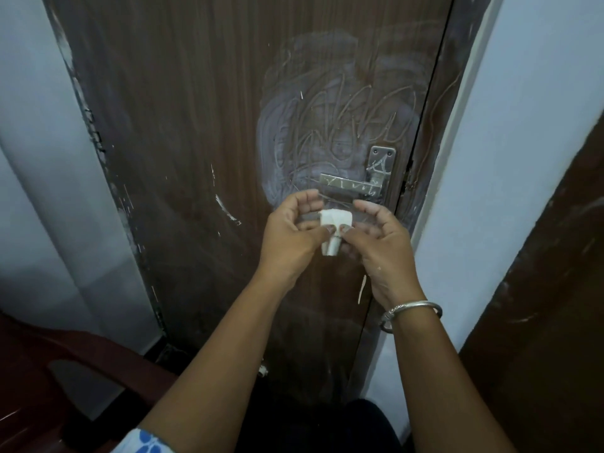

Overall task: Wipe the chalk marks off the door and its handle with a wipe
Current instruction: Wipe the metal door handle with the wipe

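Note:
A dark brown wooden door (pixel 202 125) fills the middle of the head view. White chalk scribbles and a smeared chalk haze (pixel 336 125) cover it above and left of the metal lever handle (pixel 351 185), which carries chalk marks too. Just below the handle I hold a small folded white wipe (pixel 335 223) between both hands. My left hand (pixel 291 237) and my right hand (pixel 379 240) each pinch it with thumb and fingertips. A clear plastic wrapper seems to surround the wipe. Neither hand touches the door.
White wall (pixel 523 125) borders the door on the right, with a dark brown panel (pixel 549 305) at the far right. A pale curtain (pixel 42 174) hangs at the left. A dark red chair (pixel 65 371) stands at the lower left. A silver bangle (pixel 411 310) circles my right wrist.

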The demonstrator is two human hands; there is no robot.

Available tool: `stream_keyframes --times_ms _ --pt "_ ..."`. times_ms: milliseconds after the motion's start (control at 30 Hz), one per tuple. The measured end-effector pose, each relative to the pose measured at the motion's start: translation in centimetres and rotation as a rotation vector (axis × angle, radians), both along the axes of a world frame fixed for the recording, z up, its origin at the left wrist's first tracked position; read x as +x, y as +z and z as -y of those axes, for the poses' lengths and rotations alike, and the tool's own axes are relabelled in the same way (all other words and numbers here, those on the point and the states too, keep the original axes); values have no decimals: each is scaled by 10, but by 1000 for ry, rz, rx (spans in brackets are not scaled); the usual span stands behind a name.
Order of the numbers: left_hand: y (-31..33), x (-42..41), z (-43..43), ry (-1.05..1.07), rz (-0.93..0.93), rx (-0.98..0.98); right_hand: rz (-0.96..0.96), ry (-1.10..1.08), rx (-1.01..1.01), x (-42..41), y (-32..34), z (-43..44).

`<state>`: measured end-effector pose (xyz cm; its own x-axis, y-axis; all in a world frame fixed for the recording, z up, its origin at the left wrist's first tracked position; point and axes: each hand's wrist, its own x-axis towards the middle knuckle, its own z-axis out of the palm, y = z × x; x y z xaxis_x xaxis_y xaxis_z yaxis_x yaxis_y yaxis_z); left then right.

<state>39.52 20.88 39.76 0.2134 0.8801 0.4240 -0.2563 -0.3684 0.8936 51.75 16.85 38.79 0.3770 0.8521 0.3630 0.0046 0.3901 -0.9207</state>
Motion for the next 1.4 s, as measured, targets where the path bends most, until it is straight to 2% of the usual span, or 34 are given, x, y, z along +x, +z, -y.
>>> stream_keyframes --times_ms 233,500,600,700,800,900,967,1100,1167,1400 --pt "-10 -3 -1 52 -142 62 39 21 27 -9 1 4" --pt "0 1 -11 -3 -85 31 -31 -92 127 -11 4 -8" --pt "3 9 -17 61 -62 19 -59 -136 159 -10 7 -15" --pt "3 21 -22 113 -47 35 -188 -159 193 -10 8 -23" --pt "7 29 -25 67 -25 81 -312 -167 187 -4 11 -29" --pt "14 35 -30 45 -59 152 -258 -207 203 5 19 -33" --pt "19 36 -37 72 -96 190 -146 -283 230 14 28 -35" --pt "24 34 -55 128 -167 220 464 -678 180 38 52 -46" --pt "23 33 -62 151 -219 239 662 -801 172 47 63 -54" --pt "25 33 -79 241 -445 387 1309 -842 121 56 85 -90"
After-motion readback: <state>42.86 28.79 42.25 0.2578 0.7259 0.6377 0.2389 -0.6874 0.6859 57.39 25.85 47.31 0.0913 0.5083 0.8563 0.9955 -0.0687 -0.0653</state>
